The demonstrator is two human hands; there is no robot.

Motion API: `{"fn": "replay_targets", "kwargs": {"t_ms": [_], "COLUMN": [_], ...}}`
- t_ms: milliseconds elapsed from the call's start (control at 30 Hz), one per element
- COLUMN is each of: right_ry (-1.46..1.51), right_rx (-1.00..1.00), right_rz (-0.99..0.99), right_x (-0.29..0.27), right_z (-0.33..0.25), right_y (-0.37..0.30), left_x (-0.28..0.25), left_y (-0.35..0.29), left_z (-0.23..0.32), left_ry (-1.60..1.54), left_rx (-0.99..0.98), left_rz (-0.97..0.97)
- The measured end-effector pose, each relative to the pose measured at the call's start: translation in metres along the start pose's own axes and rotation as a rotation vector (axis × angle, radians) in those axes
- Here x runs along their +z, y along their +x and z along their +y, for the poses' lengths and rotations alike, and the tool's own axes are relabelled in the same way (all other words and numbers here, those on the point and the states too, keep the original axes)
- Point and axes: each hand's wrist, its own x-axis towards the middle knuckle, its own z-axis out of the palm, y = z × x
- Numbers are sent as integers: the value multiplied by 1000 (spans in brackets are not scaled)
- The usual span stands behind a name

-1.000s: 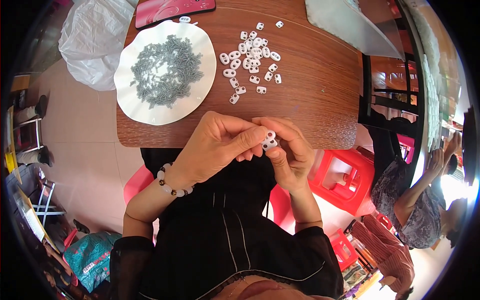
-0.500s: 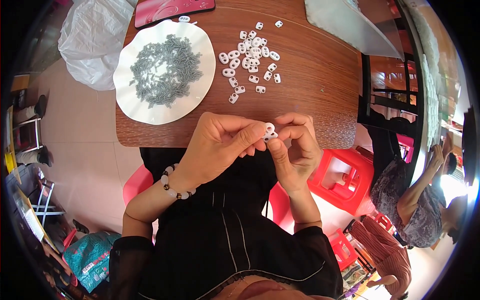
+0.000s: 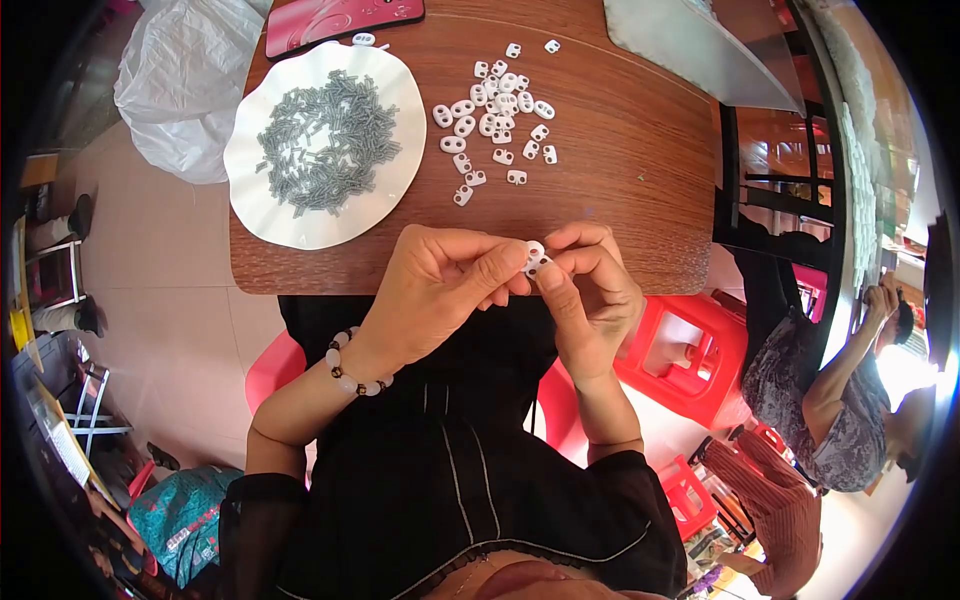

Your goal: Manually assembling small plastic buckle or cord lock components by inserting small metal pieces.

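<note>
Small white two-holed plastic piece [image 3: 535, 257] pinched at the table's near edge

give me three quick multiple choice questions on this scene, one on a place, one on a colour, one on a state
1. Where do the small grey pieces lie?
A. on the white plate
B. on the floor
C. in a bag

2. What colour is the stool beside the table?
A. blue
B. red
C. green

3. How is the small white clip held?
A. lying loose on the table
B. in the left hand only
C. pinched between both hands, the right hand too

A: pieces heaped on plate. B: stool plainly red. C: fingers of both hands meet on it.
</note>
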Motion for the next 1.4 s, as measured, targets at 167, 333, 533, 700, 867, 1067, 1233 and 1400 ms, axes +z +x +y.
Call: {"fn": "replay_targets", "kwargs": {"t_ms": [167,333,533,700,867,1067,1233,1400], "right_ry": [-16,49,51,120,127,75,85,73], "right_rx": [-11,25,34,82,9,-4,10,-23], "right_rz": [-16,4,0,28,-16,-9,27,27], "right_x": [-1,2,2,4,5,4,6,6], "right_z": [6,3,7,7,12,11,12,14], "right_y": [-1,-2,-3,-4,-4,-4,-5,-6], "left_x": [-1,-3,-2,-1,-4,-1,-1,-1], "left_y": [0,1,1,1,0,-1,0,0], "left_z": [1,2,-2,-1,2,1,-2,0], "left_ry": [-12,-189,-113,-23,-47,-83,-80,-36], "left_rx": [-18,-136,-57,-7,-37,-37,-10,6], "left_rz": [-13,-30,-9,0,-16,-10,-10,-13]}}
